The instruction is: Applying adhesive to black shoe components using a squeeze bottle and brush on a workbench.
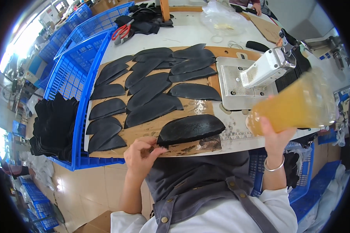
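A black, half-moon-shaped piece (191, 129) with a shiny, wet-looking face lies at the near edge of the table. Thumb and forefinger of my left hand (140, 155) close on its left tip. In my right hand (275, 138) is a see-through container of amber liquid or glue (289, 105), tilted and smeared by motion. It is held to the right of the piece, in front of the white sewing machine (260, 72). Several more black curved pieces (148, 83) lie in overlapping rows on a brown board (190, 106).
Left of the table stands a blue plastic crate (81, 116), with a stack of black pieces (54, 126) by it. Red-handled scissors (122, 32) and black scraps (147, 21) are at the back. A clear plastic bag (223, 19) lies farther right, near another person's hand (256, 8).
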A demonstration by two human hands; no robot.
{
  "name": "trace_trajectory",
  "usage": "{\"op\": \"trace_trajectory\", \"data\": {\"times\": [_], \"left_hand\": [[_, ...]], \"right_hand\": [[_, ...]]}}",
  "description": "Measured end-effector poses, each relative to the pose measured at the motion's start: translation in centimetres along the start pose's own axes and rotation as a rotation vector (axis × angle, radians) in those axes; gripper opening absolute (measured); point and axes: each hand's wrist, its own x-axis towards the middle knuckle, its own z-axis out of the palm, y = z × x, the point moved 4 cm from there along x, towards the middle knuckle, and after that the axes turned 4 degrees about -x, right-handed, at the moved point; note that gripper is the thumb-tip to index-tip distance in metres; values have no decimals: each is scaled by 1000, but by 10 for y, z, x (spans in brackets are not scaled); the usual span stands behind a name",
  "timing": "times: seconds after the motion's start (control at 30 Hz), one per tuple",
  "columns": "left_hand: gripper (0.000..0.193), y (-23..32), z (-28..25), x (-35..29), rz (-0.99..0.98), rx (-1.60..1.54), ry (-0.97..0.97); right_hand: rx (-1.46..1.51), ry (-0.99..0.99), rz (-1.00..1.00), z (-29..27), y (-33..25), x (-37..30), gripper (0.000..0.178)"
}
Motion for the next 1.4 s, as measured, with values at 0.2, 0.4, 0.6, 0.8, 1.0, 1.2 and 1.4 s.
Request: {"op": "trace_trajectory", "data": {"times": [0.2,0.4,0.6,0.8,1.0,1.2,1.4], "left_hand": [[56,74,55,65,314,330,-465],[55,78,118,80,357,453,-857],[51,82,125,79,356,549,-932],[46,86,118,74,427,569,-823],[34,87,113,72,427,474,-720],[30,84,122,79,297,400,-655],[28,79,104,80,193,429,-516]], "right_hand": [[504,-26,183,-19,32,-9,66],[825,-192,434,0,43,-25,71],[877,-254,500,3,50,-31,72],[936,-250,533,2,53,-30,72],[830,-173,532,-5,58,-31,79],[1020,-336,556,13,45,-32,77],[1181,-416,652,39,33,-41,80]]}}
